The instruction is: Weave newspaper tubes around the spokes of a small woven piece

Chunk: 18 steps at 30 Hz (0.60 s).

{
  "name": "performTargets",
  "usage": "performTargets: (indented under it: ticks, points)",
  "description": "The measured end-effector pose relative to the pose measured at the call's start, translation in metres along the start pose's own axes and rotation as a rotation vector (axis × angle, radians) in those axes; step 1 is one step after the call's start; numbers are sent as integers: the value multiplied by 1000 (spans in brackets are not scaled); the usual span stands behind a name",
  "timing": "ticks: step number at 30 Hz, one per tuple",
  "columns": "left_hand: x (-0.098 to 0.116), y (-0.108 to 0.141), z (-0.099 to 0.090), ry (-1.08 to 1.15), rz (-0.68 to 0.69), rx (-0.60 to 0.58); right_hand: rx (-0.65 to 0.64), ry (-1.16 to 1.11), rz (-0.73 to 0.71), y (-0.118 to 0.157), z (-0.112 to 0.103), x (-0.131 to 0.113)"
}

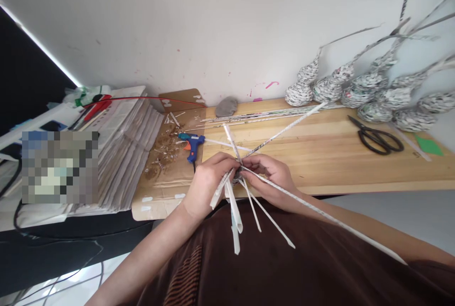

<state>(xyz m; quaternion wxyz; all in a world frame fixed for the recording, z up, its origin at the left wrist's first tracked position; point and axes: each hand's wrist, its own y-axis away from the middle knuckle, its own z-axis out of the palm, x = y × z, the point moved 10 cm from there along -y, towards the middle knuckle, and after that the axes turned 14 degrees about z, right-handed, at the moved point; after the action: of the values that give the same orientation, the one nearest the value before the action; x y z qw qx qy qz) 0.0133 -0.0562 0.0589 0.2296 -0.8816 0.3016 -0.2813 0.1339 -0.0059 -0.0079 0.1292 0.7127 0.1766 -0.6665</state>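
Close to my body, at the table's front edge, both hands hold a small woven bundle of rolled newspaper tubes. My left hand is closed on its left side, fingers bent over the point where the tubes meet. On the other side my right hand pinches the same crossing. Tube ends fan out toward my lap, and two rise toward the wall. One long paper tube runs from the crossing over my right forearm. The woven centre is mostly hidden by my fingers.
A blue glue gun lies on stained cardboard with paper scraps. Left is a tall newspaper stack. Loose paper tubes and a grey stone-like lump lie near the wall. Black scissors and several woven gourd shapes are right.
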Motion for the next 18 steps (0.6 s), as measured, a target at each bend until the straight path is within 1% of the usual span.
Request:
performTargets:
  ticks: [4, 6, 10, 13, 15, 18]
  points:
    - [0, 0, -2, 6, -19, 29, 56, 63, -46, 2, -3, -5]
    - [-2, 1, -2, -5, -43, 41, 66, 98, -92, 3, -3, -10]
    - [-5, 6, -6, -78, -106, 107, 72, 147, -207, 5, -1, -22]
    - [2, 5, -8, -82, -72, 135, 76, 194, -262, 6, 1, -26]
    - [6, 4, -7, -74, -67, 132, 79, 196, -260, 6, 0, -26]
    - [5, 3, -8, -102, -133, 124, 71, 135, -175, 5, -1, -16]
